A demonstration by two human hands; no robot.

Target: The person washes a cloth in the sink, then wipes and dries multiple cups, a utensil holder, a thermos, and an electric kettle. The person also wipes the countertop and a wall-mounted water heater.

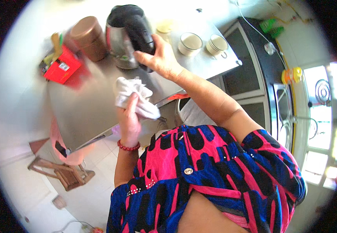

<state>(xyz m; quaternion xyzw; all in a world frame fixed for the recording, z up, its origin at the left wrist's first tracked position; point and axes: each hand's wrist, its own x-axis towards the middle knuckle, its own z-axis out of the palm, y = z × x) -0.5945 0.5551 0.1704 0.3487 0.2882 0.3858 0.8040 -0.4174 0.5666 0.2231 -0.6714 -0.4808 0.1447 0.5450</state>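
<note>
A bunched white cloth (136,97) is held in my left hand (129,123), thumb pressed on top, above the front part of a metal-topped table (81,110). My right hand (165,59) grips the black handle (141,36) of a silver and black electric kettle (118,43). The kettle is upright at the back of the table; whether its base touches the surface I cannot tell. To its left stands a copper-coloured lidded canister (89,38). Two white enamel mugs (190,44) with dark rims sit to the right of my right hand.
A red box (63,67) holding utensils stands at the table's left. A pinkish plastic bag (61,139) hangs at the near left corner, above a wooden stool (69,174). Right of the table is a dark-topped cabinet (242,58) bearing a yellow-orange container (291,75).
</note>
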